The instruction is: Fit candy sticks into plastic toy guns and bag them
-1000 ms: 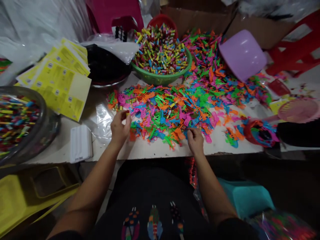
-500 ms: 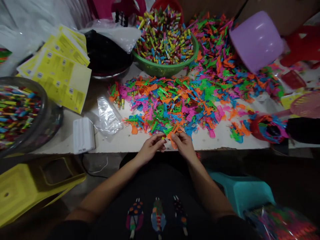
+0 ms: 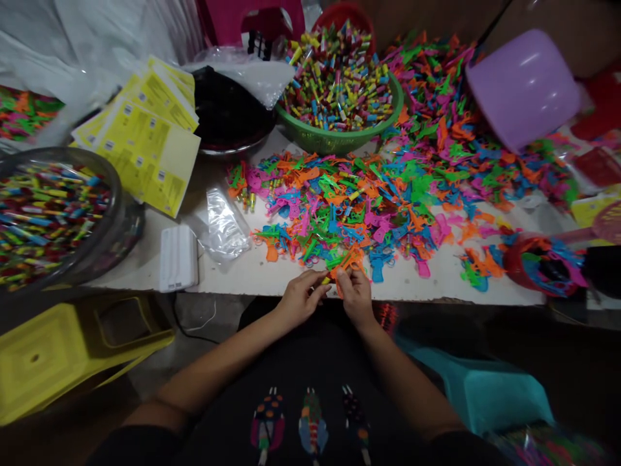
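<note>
My right hand (image 3: pixel 358 299) is closed on an orange plastic toy gun (image 3: pixel 353 257) at the table's front edge. Close beside it, the fingers of my left hand (image 3: pixel 299 299) pinch a small yellow piece (image 3: pixel 326 280), partly hidden, its kind unclear. Both hands almost meet, and the fingers cover much of what they hold. Just beyond them spreads a heap of small toy guns (image 3: pixel 334 220) in orange, green, blue and pink.
Behind the heap stands a green basket (image 3: pixel 334 139) of small colourful tubes. A clear tub (image 3: pixel 116 194) of similar tubes, yellow printed sheets (image 3: pixel 145 149), a white box (image 3: pixel 178 259) and plastic bags (image 3: pixel 226 226) lie left. A purple tub (image 3: pixel 526 90) and red bowl (image 3: pixel 519 268) are right.
The view has swung slightly left, so the table things appear farther right. My left hand's fingers now reach closer to the toy gun, which stays in my right hand.
</note>
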Demonstrator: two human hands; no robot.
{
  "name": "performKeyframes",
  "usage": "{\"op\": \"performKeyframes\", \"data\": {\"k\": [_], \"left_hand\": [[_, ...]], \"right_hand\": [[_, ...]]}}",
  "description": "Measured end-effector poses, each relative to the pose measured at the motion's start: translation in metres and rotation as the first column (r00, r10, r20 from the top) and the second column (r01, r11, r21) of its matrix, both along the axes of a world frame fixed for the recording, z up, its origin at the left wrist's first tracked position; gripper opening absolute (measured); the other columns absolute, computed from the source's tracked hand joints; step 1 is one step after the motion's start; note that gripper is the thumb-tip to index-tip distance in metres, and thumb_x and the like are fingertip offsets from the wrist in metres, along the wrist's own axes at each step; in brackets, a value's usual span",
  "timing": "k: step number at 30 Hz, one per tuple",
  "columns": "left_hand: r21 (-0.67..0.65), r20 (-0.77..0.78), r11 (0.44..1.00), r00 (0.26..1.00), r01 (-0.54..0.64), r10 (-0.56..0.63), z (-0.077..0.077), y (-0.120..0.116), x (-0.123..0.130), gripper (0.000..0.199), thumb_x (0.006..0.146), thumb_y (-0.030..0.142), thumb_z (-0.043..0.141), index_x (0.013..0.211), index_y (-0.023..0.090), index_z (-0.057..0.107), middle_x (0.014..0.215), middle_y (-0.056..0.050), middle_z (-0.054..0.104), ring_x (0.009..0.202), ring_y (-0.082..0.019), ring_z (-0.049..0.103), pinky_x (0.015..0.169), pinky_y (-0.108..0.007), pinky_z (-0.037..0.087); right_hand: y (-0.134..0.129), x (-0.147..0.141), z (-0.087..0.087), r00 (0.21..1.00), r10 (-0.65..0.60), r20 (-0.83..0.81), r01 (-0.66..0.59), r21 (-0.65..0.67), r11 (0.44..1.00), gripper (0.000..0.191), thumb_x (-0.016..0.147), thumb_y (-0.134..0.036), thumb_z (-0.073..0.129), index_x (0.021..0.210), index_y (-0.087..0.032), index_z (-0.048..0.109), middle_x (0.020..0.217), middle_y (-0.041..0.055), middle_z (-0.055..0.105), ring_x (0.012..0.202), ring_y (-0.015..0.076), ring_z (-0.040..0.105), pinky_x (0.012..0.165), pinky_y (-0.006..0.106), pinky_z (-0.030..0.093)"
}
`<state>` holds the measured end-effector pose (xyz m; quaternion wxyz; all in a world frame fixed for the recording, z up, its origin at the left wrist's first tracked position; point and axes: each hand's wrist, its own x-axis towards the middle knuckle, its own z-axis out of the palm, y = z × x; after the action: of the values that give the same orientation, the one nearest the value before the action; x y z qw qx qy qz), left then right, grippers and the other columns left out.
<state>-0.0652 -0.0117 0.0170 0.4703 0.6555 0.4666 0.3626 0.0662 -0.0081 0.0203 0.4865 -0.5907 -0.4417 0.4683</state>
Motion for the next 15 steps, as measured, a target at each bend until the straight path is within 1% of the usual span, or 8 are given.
{"op": "performKeyframes", "data": {"k": [3,5,8,10,11,13,14,15], "left_hand": [[0.06,-0.029,0.998,0.999,0.026,-0.024,-0.001,0.001,0.009,0.029,0.082,0.029,0.048,0.104,0.015,0.059,0.079,-0.007,0.06,0.072,-0.014,0.058,0.064,-0.027,0.05],[0.017,-0.015,0.999,0.999,0.051,-0.051,-0.001,0.003,0.013,0.031,0.082,0.031,0.048,0.106,0.015,0.059,0.081,-0.007,0.062,0.069,-0.014,0.059,0.061,-0.026,0.05],[0.025,-0.064,0.998,0.996,0.061,-0.06,-0.004,0.011,0.006,0.03,0.082,0.034,0.049,0.104,0.018,0.061,0.083,-0.006,0.066,0.069,-0.014,0.061,0.062,-0.026,0.05],[0.193,-0.169,0.981,0.984,-0.023,0.056,-0.01,0.018,-0.011,0.028,0.082,0.033,0.049,0.102,0.02,0.062,0.091,-0.007,0.066,0.082,-0.017,0.061,0.076,-0.031,0.049],[0.3,-0.223,0.949,0.961,-0.095,0.166,-0.015,0.022,-0.022,0.028,0.082,0.033,0.049,0.103,0.021,0.062,0.098,-0.008,0.065,0.092,-0.019,0.059,0.084,-0.035,0.046],[0.456,-0.342,0.862,0.851,-0.22,0.398,-0.026,0.028,-0.042,0.033,0.08,0.034,0.052,0.109,0.021,0.058,0.118,-0.012,0.055,0.115,-0.025,0.045,0.097,-0.046,0.034],[0.482,-0.412,0.838,0.778,-0.255,0.474,-0.033,0.03,-0.049,0.042,0.077,0.039,0.054,0.115,0.02,0.055,0.129,-0.014,0.045,0.124,-0.03,0.034,0.1,-0.052,0.026],[0.476,-0.487,0.841,0.719,-0.257,0.496,-0.04,0.032,-0.052,0.053,0.074,0.044,0.056,0.121,0.019,0.05,0.137,-0.017,0.033,0.129,-0.034,0.023,0.1,-0.056,0.02]], "right_hand": [[0.0,0.002,-0.003,0.999,-0.018,-0.042,0.017,-0.028,0.999,0.034,0.073,-0.045,0.052,0.056,-0.02,0.035,0.053,-0.0059,0.036,0.05,0.0077,0.034,0.051,0.022,0.034],[0.004,0.012,-0.002,1.0,0.003,0.01,-0.002,-0.049,0.999,0.034,0.071,-0.047,0.053,0.056,-0.02,0.038,0.053,-0.0055,0.038,0.051,0.008,0.036,0.052,0.022,0.034],[0.017,0.055,-0.001,0.98,0.026,0.2,-0.004,-0.111,0.994,0.036,0.066,-0.052,0.056,0.056,-0.018,0.047,0.054,-0.0034,0.044,0.054,0.0096,0.04,0.054,0.024,0.036],[0.027,0.098,-0.002,0.915,-0.061,0.399,0.125,-0.136,0.983,0.039,0.067,-0.056,0.051,0.063,-0.017,0.055,0.059,0.0003,0.05,0.059,0.0131,0.045,0.059,0.028,0.038],[0.031,0.118,-0.005,0.821,-0.137,0.555,0.242,-0.121,0.963,0.042,0.068,-0.057,0.049,0.066,-0.016,0.057,0.061,0.003,0.052,0.062,0.0159,0.047,0.062,0.031,0.039],[0.034,0.146,-0.014,0.511,-0.319,0.798,0.43,0.084,0.899,0.05,0.069,-0.057,0.049,0.085,-0.011,0.06,0.08,0.0127,0.057,0.08,0.0246,0.05,0.074,0.039,0.039],[0.034,0.151,-0.02,0.395,-0.369,0.842,0.416,0.195,0.888,0.056,0.072,-0.057,0.045,0.095,-0.008,0.059,0.09,0.0172,0.057,0.09,0.0279,0.049,0.08,0.043,0.037],[0.032,0.148,-0.028,0.329,-0.387,0.862,0.341,0.274,0.899,0.06,0.074,-0.056,0.042,0.105,-0.006,0.055,0.1,0.0207,0.054,0.099,0.0301,0.047,0.084,0.045,0.035]]}}
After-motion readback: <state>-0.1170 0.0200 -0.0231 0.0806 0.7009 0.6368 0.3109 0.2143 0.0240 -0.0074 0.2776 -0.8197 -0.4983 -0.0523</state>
